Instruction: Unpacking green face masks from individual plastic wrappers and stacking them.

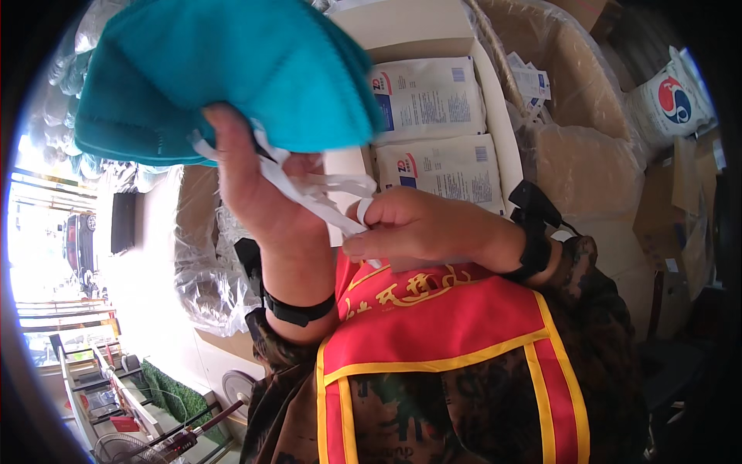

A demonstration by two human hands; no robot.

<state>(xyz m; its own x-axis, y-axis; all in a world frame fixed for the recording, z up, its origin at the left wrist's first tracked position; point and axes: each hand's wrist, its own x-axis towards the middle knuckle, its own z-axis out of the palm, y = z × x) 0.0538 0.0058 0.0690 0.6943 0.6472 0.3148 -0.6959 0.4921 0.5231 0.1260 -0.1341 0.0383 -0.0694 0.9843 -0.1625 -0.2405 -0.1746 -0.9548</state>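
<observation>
My left hand (251, 182) is closed round the lower edge of a stack of teal folded face masks (224, 69), raised at the upper left with the thumb on the near side. White elastic straps (297, 189) hang from the masks. My right hand (425, 226), just right of and below the left, pinches the ends of these straps between thumb and fingers, and they stretch between both hands. Behind the right hand an open white carton (498, 116) holds white printed packets (433, 97) lying flat. The left hand's other fingers are mostly hidden behind the masks.
A large cardboard box (568, 69) lined with clear plastic stands at the upper right, with a white sack (671, 100) beyond it. Brown cartons (668, 209) stand at the far right. Plastic-wrapped goods (212, 290) and a metal rack (97, 387) are at the left.
</observation>
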